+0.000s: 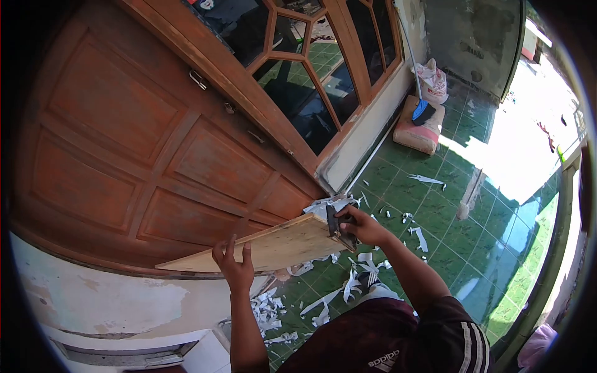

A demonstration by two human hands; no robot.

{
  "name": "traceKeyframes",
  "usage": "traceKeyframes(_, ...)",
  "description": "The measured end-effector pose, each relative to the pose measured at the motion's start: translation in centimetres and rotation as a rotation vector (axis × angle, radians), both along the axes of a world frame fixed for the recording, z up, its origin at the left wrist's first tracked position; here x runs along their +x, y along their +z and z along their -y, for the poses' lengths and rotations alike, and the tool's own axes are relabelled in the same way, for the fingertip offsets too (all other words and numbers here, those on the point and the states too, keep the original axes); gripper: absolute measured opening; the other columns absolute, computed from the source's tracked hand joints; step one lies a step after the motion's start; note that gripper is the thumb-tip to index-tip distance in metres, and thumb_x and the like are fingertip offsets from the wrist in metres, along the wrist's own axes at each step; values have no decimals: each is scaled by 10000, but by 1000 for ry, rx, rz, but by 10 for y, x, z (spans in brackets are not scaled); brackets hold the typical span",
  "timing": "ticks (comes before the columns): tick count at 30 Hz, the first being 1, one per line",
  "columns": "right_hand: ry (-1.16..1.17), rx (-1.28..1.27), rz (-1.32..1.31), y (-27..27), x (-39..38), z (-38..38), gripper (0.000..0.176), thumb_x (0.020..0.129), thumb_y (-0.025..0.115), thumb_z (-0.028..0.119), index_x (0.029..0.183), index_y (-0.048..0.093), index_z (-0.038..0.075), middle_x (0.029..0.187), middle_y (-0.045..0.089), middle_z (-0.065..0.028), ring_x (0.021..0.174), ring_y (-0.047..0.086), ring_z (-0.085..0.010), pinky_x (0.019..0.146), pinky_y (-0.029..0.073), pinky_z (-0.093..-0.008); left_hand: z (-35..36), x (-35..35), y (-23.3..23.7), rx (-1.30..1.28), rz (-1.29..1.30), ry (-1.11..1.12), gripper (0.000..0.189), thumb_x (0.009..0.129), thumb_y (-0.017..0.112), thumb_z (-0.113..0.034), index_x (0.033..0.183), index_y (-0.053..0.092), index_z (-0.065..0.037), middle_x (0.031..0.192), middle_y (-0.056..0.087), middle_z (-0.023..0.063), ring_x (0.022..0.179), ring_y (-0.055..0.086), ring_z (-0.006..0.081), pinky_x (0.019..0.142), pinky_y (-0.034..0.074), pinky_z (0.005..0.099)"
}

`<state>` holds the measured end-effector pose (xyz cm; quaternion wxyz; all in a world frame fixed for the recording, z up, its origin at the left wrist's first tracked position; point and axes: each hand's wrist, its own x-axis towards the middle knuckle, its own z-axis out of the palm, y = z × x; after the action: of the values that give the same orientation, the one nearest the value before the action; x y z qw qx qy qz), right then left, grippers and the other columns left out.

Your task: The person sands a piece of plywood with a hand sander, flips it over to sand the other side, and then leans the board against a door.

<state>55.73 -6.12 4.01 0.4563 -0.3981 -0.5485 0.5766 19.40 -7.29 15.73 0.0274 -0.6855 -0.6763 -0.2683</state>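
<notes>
A pale wooden board [283, 244] stands on its edge in front of me, slanting from lower left up to the right. My left hand [235, 264] is at its near face, fingers apart and stretched up past the top edge, the thumb pointing up. At the board's right end, my right hand [359, 225] is closed around a dark block-like hand tool [332, 219]. That tool rests right at the end edge, and its underside is partly hidden. Curled white strips [351, 286] lie on the floor below the board.
A brown panelled wooden door [211, 168] stands behind the board, with windows beside it. A blue-headed broom [423, 112] leans over a full sack [418, 133]. White scraps [267, 311] litter the green tiled floor [398, 171]. A wall [112, 298] runs along the left.
</notes>
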Motion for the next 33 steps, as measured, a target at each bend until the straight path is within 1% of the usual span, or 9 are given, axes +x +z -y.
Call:
traceKeyframes(5,-45,77,-119,57,-11,32,214,1036,630,161,1225,607,63,1117,647,-55,1066,581,-154,990,443,-316,24,-4,-4,-4,33,-6,486,968,723,-367,1324,654,-44,1380,460,187,1377,389,391,1150,344,517)
traceKeyframes(8,-93,-122,-150,16,-24,54,177,1061,608,181,1198,606,69,1023,588,-12,964,517,-102,900,434,-285,42,-9,-6,-2,31,-9,480,972,716,-367,1328,653,-50,1403,457,198,1413,370,403,1165,334,515)
traceKeyframes(11,-163,-149,-133,-24,-31,68,179,1061,614,222,1151,632,67,1004,623,-25,981,535,-119,933,443,-301,58,-11,-4,-6,29,-25,481,980,706,-363,1360,647,-73,1421,469,216,1434,373,421,1181,324,513)
traceKeyframes(17,-176,48,-177,39,-42,112,184,1093,555,187,1183,596,32,1101,618,-43,1050,538,-123,982,436,-306,92,26,3,-64,-22,-219,498,1016,639,-369,1435,608,-103,1543,462,186,1521,272,453,1229,240,564)
traceKeyframes(21,-173,-156,-12,-34,-41,119,228,1088,565,230,1190,595,28,1024,647,-57,1013,574,-151,953,450,-312,128,113,13,-60,-156,-372,463,1036,604,-348,1430,617,-106,1572,468,129,1542,258,419,1239,186,590)
traceKeyframes(24,-316,-352,169,-64,-54,129,238,1086,560,257,1170,615,42,971,673,-83,886,646,-174,799,528,-355,128,122,1,-47,-105,-375,475,1036,593,-378,1431,618,-114,1555,488,123,1531,261,448,1218,138,659)
traceKeyframes(28,-189,-464,-140,-16,-50,145,257,1072,572,166,1303,548,56,962,643,-68,857,620,-139,762,530,-307,125,124,-3,-39,-81,-348,436,1031,605,-340,1400,642,-111,1500,545,105,1507,319,427,1223,151,634)
traceKeyframes(31,-144,-299,-341,-44,-59,159,362,1041,583,51,1389,485,80,917,628,-57,758,625,-131,688,551,-327,115,131,-2,-74,-83,-292,431,1008,645,-341,1368,660,-105,1475,562,108,1496,344,413,1225,175,612)
traceKeyframes(33,-158,-354,-273,-69,-56,149,332,1047,576,64,1369,495,70,903,630,-58,724,625,-133,654,540,-326,114,142,3,-56,-53,-278,441,988,674,-353,1349,669,-100,1458,573,112,1492,351,416,1225,185,607)
